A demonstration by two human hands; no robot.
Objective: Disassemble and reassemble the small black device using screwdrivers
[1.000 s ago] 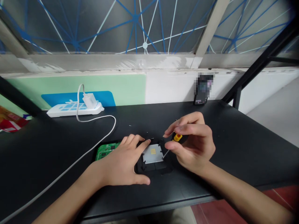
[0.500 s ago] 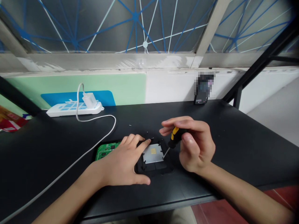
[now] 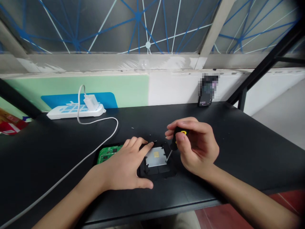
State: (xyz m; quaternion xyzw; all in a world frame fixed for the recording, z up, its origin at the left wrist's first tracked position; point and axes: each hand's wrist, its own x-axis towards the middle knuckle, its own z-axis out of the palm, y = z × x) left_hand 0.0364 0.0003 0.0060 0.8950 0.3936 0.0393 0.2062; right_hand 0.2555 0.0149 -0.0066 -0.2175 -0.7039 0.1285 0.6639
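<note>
My right hand (image 3: 197,143) grips a black and yellow screwdriver (image 3: 175,143). Its tip meets the lower right corner of a silver metal plate (image 3: 152,160), which bears a small yellowish label. The plate sits inside a black plastic housing (image 3: 172,171) lying on the table. My left hand (image 3: 126,167) rests palm down with fingers spread over the left side of the housing. To the left of that hand, a green circuit board (image 3: 108,154) shows in a black frame, partly hidden by the hand.
A white cable (image 3: 95,152) runs along the left of the black table (image 3: 59,159) to a charger (image 3: 91,102) in a power strip (image 3: 71,112). A phone (image 3: 206,92) leans on the wall at the back right. A red packet (image 3: 13,125) lies far left.
The fingers and thumb of my right hand have shifted round the screwdriver's handle, which has turned and stands more upright. The tip stays at the same corner. My left hand keeps its place.
</note>
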